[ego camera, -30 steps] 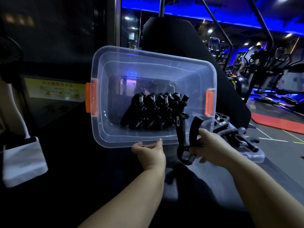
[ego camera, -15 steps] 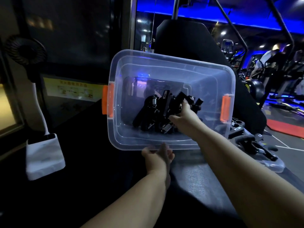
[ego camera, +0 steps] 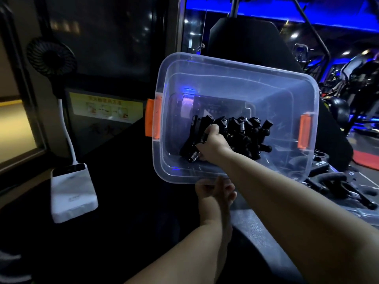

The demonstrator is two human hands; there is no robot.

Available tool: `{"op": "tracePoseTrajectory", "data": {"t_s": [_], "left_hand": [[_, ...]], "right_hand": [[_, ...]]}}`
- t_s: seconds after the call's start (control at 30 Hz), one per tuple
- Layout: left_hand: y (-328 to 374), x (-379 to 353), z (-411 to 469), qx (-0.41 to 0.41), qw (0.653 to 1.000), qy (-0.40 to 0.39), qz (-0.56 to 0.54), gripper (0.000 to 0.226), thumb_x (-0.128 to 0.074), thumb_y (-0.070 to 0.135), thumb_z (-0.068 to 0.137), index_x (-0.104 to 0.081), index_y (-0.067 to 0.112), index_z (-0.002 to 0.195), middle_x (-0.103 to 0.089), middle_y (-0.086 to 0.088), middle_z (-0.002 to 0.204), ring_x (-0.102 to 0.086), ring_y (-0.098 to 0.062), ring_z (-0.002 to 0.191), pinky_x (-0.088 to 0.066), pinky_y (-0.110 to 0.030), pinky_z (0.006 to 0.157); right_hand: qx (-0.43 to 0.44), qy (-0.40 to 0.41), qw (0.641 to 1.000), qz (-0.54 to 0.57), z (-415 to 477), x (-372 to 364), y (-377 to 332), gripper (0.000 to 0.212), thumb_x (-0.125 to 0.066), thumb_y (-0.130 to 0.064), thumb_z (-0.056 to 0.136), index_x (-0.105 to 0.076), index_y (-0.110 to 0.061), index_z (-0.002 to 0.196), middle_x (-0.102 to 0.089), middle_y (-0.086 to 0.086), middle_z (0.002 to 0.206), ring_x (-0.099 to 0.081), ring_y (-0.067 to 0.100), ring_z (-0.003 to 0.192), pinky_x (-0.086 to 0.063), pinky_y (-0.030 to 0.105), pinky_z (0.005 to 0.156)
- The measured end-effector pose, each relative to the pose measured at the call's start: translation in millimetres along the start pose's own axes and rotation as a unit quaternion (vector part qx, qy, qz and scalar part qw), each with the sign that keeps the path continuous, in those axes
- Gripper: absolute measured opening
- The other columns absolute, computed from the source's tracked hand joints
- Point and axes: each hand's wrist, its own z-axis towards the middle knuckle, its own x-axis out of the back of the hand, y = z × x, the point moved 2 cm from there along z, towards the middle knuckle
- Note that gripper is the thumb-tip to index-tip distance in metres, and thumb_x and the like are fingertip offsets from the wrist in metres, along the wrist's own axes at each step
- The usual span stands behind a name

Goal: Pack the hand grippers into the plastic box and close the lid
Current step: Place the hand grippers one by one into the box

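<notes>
A clear plastic box (ego camera: pixel 266 83) with orange side latches is tilted with its opening toward me. My left hand (ego camera: pixel 215 188) grips its near rim from below. Several black hand grippers (ego camera: pixel 244 136) stand in a row on the box floor. My right hand (ego camera: pixel 212 145) reaches inside the box and holds a black hand gripper (ego camera: pixel 195 136) at the left end of that row, spring end down. More hand grippers (ego camera: pixel 336 185) lie on the clear lid (ego camera: pixel 367 214) to the right of the box.
A white power bank (ego camera: pixel 72 193) with a small black fan (ego camera: pixel 51 56) on a white stalk stands at the left on the dark surface. Gym machines fill the blue-lit background at the right. A dark upright pad rises behind the box.
My right hand carried a hand gripper from outside the near rim into the box and now holds it at the left end of the row. The view shifted, so the box sits further right.
</notes>
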Motion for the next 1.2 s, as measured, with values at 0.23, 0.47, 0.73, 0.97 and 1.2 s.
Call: {"op": "tracePoseTrajectory", "data": {"t_s": [0.23,0.47,0.73,0.97,1.2], "left_hand": [[4,0,-3,-0.026,1.000,-0.009,-0.014,0.014,-0.054,0.014,0.095,-0.042,0.017,0.088,-0.066,-0.006,0.072,-0.066,-0.012,0.065,-0.052,-0.026,0.065],[5,3,-5,-0.081,0.997,-0.020,-0.004,0.011,-0.055,0.014,0.095,-0.046,0.014,0.087,-0.067,-0.008,0.069,-0.064,-0.016,0.064,-0.051,-0.028,0.065],[2,5,-2,-0.086,0.996,-0.033,-0.016,0.013,-0.058,0.015,0.093,-0.046,0.015,0.087,-0.066,-0.013,0.073,-0.063,-0.019,0.066,-0.051,-0.035,0.069],[4,4,-6,-0.088,0.995,-0.042,-0.033,0.014,-0.059,0.016,0.090,-0.046,0.013,0.085,-0.063,-0.008,0.067,-0.062,-0.015,0.061,-0.050,-0.029,0.062],[4,4,-4,-0.084,0.996,-0.032,-0.023,0.014,-0.058,0.014,0.091,-0.046,0.013,0.086,-0.063,-0.010,0.070,-0.063,-0.016,0.064,-0.052,-0.027,0.060]], "right_hand": [[0.062,-0.038,0.990,-0.123,10,3,-12,0.014,-0.062,-0.026,0.088,-0.053,-0.022,0.098,-0.054,0.002,0.081,-0.055,0.024,0.073,-0.038,0.024,0.058],[0.082,-0.063,0.980,-0.171,20,6,-18,0.034,-0.074,-0.031,0.082,-0.046,-0.019,0.098,-0.053,0.003,0.078,-0.056,0.023,0.068,-0.041,0.026,0.059],[0.117,-0.038,0.979,-0.160,22,0,-12,0.030,-0.066,-0.035,0.087,-0.043,-0.017,0.090,-0.047,-0.001,0.071,-0.052,0.023,0.062,-0.036,0.029,0.051],[0.122,-0.066,0.967,-0.214,24,-11,-14,0.026,-0.062,-0.036,0.091,-0.044,-0.016,0.092,-0.056,0.008,0.085,-0.052,0.028,0.077,-0.039,0.030,0.064],[0.127,-0.099,0.957,-0.243,25,-13,-14,0.027,-0.059,-0.038,0.091,-0.046,-0.016,0.100,-0.052,0.008,0.093,-0.052,0.028,0.085,-0.039,0.030,0.068]]}}
